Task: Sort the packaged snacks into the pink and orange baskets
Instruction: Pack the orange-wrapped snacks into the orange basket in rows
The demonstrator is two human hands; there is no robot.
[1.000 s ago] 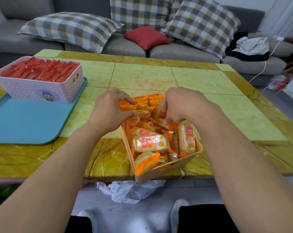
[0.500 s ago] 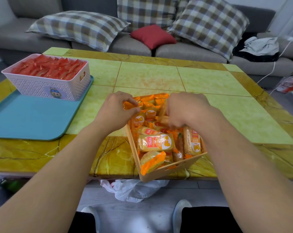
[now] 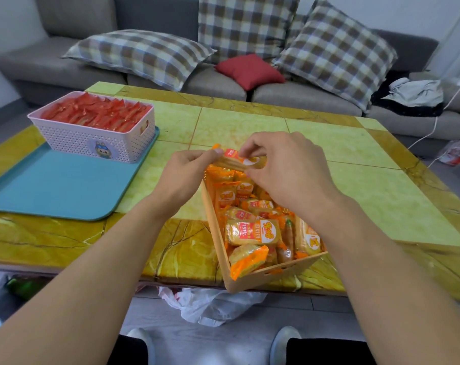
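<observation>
Blue tray (image 3: 52, 188) on yellow table (image 3: 355, 159); plaid cushions (image 3: 141, 55) on sofa (image 3: 39, 67).

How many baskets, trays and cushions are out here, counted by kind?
Baskets: 2, the pink basket and the orange basket
Trays: 1, the blue tray
Plaid cushions: 3
Red cushion: 1
Total: 7

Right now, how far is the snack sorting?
Nearly done: the pink basket is full of red packs, the orange basket full of orange ones. Both hands, left and right, hold one orange pack above the orange basket. It remains to be placed.
</observation>
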